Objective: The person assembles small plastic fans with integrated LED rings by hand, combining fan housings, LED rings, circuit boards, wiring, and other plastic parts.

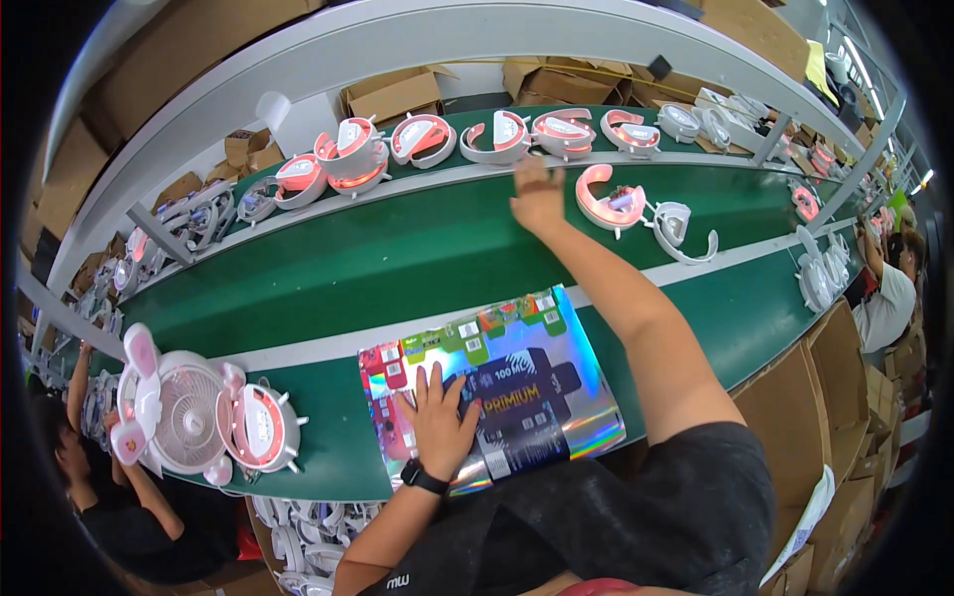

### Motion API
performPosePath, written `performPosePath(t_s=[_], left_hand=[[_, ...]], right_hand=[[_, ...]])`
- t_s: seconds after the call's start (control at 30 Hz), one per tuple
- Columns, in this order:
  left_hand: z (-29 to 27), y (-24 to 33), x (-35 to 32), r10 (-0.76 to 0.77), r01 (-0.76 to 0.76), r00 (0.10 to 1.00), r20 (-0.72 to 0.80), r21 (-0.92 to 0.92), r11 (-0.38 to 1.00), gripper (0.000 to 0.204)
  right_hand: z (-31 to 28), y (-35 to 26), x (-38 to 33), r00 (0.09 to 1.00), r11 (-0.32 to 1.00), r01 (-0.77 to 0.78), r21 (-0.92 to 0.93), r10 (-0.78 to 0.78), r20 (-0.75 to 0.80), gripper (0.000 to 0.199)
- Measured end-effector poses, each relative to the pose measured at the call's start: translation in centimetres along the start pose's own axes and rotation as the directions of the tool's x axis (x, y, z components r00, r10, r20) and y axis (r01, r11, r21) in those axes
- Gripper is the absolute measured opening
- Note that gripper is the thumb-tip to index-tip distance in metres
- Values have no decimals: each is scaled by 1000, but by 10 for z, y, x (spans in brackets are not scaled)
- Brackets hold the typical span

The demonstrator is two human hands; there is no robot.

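Observation:
My left hand (435,425) lies flat with fingers spread on a shiny, colourfully printed cardboard sheet (588,402) at the near edge of the green belt. A dark watch band (425,478) circles that wrist. My right hand (539,195) reaches across the belt, fingers stretched toward the far ledge. Just beyond its fingertips stand a round pink-and-white unit with a curved arm (497,139) and a similar glowing unit (564,132); whether it touches them I cannot tell. Right of this hand, a pink-lit unit (611,204) and a white unit (680,234) sit on the belt.
More pink-and-white units (353,157) line the far ledge. A white fan with rabbit ears (187,412) stands at the near left beside another round unit (263,427). Cardboard boxes (785,427) crowd the right side. People work at far left and far right. A metal post (159,234) rises at left.

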State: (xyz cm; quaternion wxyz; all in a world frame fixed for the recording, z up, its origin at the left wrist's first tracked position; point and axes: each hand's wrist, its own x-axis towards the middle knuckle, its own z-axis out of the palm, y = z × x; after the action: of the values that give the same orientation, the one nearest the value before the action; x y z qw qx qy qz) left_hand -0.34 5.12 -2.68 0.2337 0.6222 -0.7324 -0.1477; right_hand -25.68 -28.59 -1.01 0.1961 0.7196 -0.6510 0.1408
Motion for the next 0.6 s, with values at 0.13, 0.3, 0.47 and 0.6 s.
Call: performPosePath(t_s=[0.13, 0.3, 0.47, 0.6], left_hand=[[-5, 6, 6, 16, -16, 1000, 2, -61, 998, 37], [-5, 3, 10, 30, -30, 1000, 1, -65, 997, 33], [-4, 2, 5, 26, -31, 999, -35, -142, 989, 29], [-8, -1, -2, 13, -23, 1000, -27, -382, 924, 50]], right_hand=[[55, -22, 95, 988, 984, 136, -117, -143, -51, 48], [72, -26, 134, 996, 995, 83, -47, -85, -38, 28], [18, -60, 72, 973, 975, 220, 37, -222, 63, 19], [-144, -83, -79, 906, 849, 389, 358, -422, 17, 50]])
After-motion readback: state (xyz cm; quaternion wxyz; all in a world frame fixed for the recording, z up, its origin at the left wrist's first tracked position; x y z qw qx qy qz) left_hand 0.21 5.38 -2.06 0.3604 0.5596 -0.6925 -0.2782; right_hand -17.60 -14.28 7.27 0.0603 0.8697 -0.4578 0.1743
